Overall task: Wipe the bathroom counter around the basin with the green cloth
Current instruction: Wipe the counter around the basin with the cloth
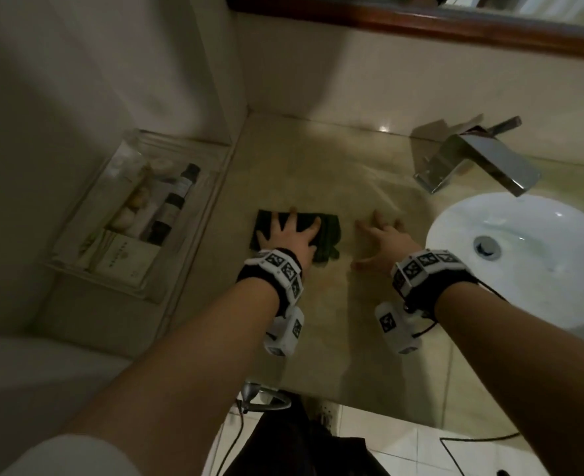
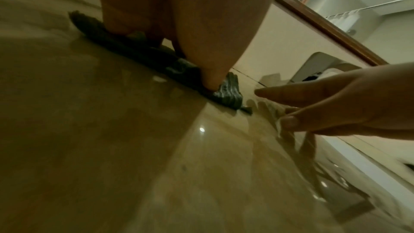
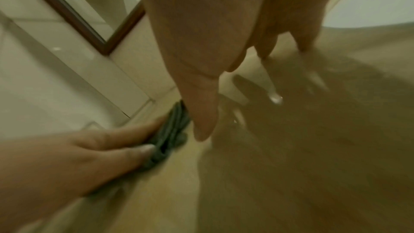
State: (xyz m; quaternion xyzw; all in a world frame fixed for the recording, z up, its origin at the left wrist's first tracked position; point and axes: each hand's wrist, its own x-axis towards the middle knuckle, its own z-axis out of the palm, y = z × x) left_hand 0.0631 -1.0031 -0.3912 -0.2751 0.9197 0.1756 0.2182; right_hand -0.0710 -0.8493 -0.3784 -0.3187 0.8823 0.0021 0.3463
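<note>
Left grip (image 1: 289, 237): fingers splayed flat, pressing cloth (image 1: 328, 235)
Right grip (image 1: 380, 240): spread, holding nothing, on table (image 1: 318, 159)
Cloth: long axis left-right, bunched end toward basin (image 1: 537, 255)

My left hand (image 1: 289, 237) hides most of the green cloth (image 1: 328, 235); basin (image 1: 455, 235) cropped at right edge (shelf bottle labels unreadable).

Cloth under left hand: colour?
Dark green cloth, ribbed texture; clearest in left wrist view.
</note>
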